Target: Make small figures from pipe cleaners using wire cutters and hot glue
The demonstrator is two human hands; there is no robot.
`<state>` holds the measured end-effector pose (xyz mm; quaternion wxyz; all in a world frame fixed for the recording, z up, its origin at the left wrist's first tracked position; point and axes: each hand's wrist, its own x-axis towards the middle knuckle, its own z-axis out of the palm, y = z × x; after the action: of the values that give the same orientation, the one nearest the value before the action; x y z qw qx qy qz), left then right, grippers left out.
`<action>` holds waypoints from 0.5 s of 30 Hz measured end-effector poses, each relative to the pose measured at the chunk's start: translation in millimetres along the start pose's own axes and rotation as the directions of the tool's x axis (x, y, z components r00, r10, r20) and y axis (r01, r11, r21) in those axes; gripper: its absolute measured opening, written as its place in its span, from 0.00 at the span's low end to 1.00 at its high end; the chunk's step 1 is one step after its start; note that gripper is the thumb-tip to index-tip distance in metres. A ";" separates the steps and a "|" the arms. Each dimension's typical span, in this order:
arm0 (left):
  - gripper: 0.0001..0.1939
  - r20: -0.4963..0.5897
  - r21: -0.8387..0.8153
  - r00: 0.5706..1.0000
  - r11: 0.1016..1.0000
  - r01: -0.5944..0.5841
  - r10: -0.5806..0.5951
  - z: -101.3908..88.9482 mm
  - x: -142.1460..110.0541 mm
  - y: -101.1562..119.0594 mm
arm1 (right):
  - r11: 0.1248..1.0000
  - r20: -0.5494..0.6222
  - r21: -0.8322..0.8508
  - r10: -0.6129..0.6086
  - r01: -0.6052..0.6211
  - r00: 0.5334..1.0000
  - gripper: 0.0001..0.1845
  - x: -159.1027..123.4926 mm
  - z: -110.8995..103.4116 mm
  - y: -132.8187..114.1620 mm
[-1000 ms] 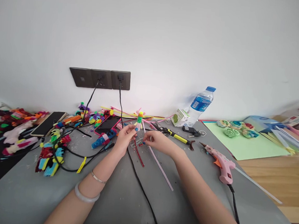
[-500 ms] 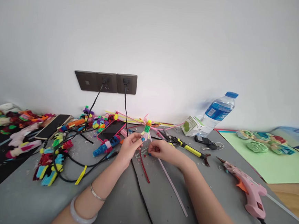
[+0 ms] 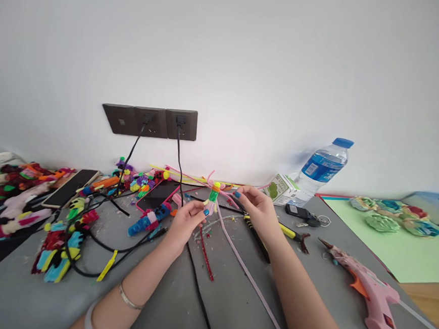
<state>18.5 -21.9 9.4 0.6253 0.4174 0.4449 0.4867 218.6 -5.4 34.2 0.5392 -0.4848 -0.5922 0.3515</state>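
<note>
My left hand [image 3: 188,222] pinches a small pipe-cleaner figure [image 3: 213,194] between thumb and fingers. The figure stands upright, with a yellow top, an orange band, a green middle and a pale pink lower part. To its right, my right hand [image 3: 256,208] hovers with thumb and forefinger closed together; whatever they hold, if anything, I cannot make out. Black-and-yellow pliers [image 3: 255,235] lie under and beside that hand, partly hidden by it. A long pale pink pipe cleaner [image 3: 247,271] stretches down the table below the figure, and a red one [image 3: 206,257] lies near my left hand.
A pink glue gun [image 3: 374,293], keys [image 3: 314,220], a tilted water bottle [image 3: 321,170] and a small box [image 3: 279,188] are on the right. Black cables [image 3: 77,272], a phone [image 3: 71,187] and several pipe-cleaner figures [image 3: 150,220] spread over the left.
My right hand has risen and moved to the right, away from the figure. My left hand still holds the figure. The view has shifted slightly.
</note>
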 end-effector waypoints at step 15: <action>0.19 0.025 0.083 0.998 0.995 -0.062 0.060 3.0 -2.7 2.8 | 0.982 -0.076 -0.036 -0.189 0.187 0.979 0.07 -14.9 32.1 -3.8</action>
<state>20.3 -24.3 13.2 0.5970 0.4622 0.4450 0.4816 185.6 -17.3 27.8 0.5862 -0.4478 -0.6185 0.2709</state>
